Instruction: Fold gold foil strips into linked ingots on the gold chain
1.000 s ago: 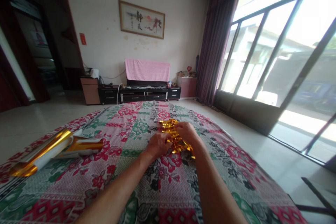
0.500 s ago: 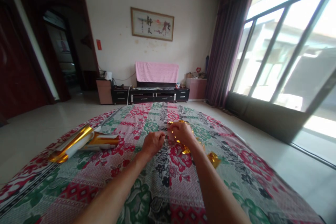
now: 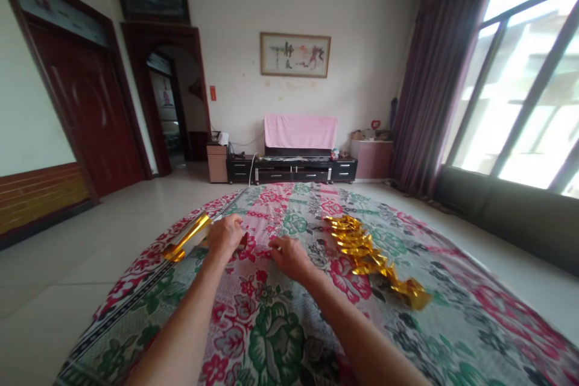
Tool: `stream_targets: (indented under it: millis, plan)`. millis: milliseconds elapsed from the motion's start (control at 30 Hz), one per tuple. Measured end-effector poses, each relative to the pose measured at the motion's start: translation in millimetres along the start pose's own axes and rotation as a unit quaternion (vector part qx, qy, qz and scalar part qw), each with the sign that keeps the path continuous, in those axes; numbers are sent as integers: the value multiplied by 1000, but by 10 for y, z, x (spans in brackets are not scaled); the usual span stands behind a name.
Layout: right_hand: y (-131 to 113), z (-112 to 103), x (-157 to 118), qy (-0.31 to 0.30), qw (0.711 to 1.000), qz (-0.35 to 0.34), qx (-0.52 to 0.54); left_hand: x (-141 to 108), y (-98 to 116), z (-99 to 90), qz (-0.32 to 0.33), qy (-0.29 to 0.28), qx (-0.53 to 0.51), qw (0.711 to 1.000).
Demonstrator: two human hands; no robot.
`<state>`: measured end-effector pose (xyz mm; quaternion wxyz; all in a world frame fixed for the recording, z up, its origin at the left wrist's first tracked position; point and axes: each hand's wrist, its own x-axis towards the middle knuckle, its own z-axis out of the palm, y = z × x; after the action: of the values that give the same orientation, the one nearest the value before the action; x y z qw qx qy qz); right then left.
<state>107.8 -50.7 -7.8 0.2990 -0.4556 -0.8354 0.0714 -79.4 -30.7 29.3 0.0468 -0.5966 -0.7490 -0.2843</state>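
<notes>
Head view: two bare hands are over the left-centre of a flowered cloth. The left hand is curled, palm down, in front of the second roll, of which little more than one end shows past the fingers. Whether it touches or pinches that roll cannot be told, since the back of the hand hides the fingertips. Just beside it on the outer side lies the gold roll, slanted on the cloth, its foil bright along the top.

The right hand stands apart from the left, over the middle of the cloth. Its fingers are bent inward with thumb and forefinger close together; whether anything thin is caught between them cannot be told. The strip, crinkled gold foil in folds, lies clear of both hands on the right of the cloth, trailing toward the near side.

Assessment of handling: the step in hand is judged to be work at the rolls. Thin foil would likely crease under a hard squeeze, so light, even finger pressure is advised. A roll is best taken by its body, with the loose edge kept flat, and the other hand free to steady it. Sleeveless forearms should be kept off the strip, which looks easily dragged or flattened.
</notes>
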Motion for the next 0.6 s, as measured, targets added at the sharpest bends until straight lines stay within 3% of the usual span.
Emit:
stream_targets:
  millis: [133, 300, 600]
  plan:
    - [-257, 251, 214, 7, 1000, -7, 21, 40, -153, 9, -44, -9, -14, 999]
    - [-411, 487, 375, -8, 999, 37, 3, 24, -213, 41, -38, 5, -39, 999]
    - [-398, 503, 376, -12, 998, 49, 32, -68, -252, 163, -45, 14, -18, 999]
